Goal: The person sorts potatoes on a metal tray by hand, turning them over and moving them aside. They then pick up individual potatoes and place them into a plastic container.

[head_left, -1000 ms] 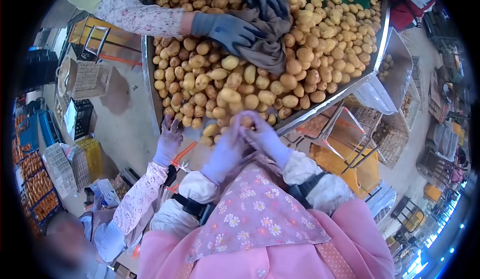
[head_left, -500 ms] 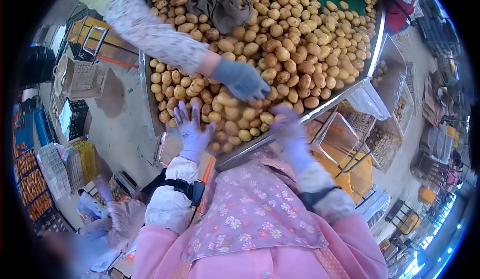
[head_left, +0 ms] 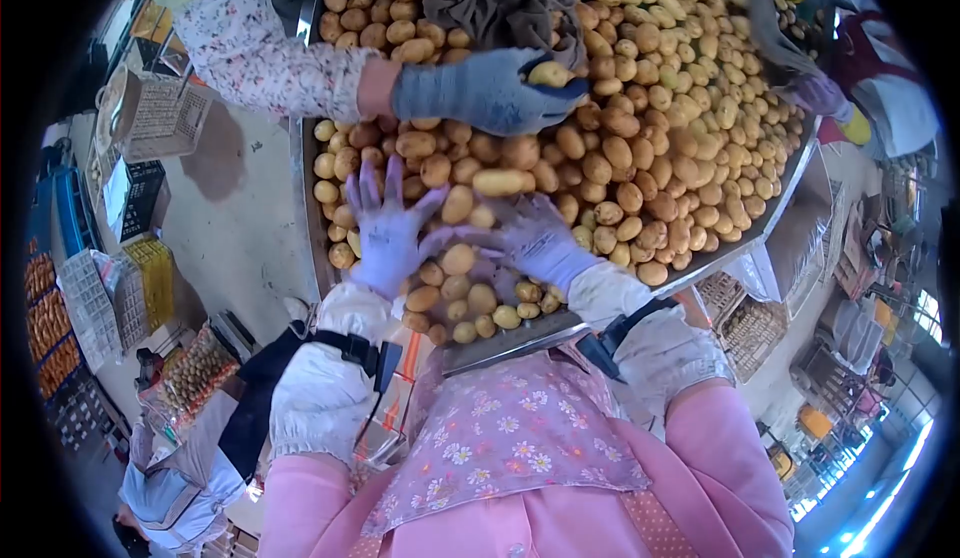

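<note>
A large heap of potatoes [head_left: 650,148] fills a metal-edged sorting table [head_left: 515,343]. My left hand [head_left: 388,230], in a thin purple glove, lies on the potatoes near the chute end with its fingers spread. My right hand [head_left: 535,241], gloved the same way, reaches in from the right, fingers apart and pointing left. Loose potatoes [head_left: 457,261] lie between my two hands, some blurred by motion. Neither hand is closed round a potato. Just beyond them, a co-worker's blue-grey gloved hand [head_left: 470,93] grips one potato [head_left: 549,75].
A grey-brown cloth [head_left: 500,3] lies on the heap. At the upper right, another person's purple-gloved hand [head_left: 815,93] is beside a hanging grey cloth [head_left: 768,33]. Crates [head_left: 165,118] stand on the left floor, and a person [head_left: 180,478] is at the lower left.
My right hand has moved left and inward over the potatoes, closer to my left hand. The co-worker's gloved hand has lifted and now holds a potato. A person has appeared at the upper right.
</note>
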A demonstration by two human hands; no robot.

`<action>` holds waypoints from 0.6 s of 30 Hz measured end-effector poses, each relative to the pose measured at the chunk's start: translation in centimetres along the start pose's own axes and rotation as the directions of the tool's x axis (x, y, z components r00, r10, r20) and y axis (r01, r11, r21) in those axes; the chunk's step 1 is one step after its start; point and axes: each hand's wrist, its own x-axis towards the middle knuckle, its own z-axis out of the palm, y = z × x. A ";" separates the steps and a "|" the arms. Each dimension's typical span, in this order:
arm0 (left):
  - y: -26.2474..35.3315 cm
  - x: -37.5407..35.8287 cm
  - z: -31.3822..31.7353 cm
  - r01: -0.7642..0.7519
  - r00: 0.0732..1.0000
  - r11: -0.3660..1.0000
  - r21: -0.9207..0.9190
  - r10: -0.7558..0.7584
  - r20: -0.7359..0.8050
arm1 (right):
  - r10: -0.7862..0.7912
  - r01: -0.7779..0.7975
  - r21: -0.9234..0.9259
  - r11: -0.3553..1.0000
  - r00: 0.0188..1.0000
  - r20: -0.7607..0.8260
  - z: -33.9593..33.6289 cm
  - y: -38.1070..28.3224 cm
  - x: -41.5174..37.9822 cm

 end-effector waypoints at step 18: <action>-0.5 9.9 2.0 -0.002 0.979 1.000 0.001 0.002 -0.204 | 0.166 -0.216 -0.032 0.976 0.829 -0.534 1.0 1.4 4.7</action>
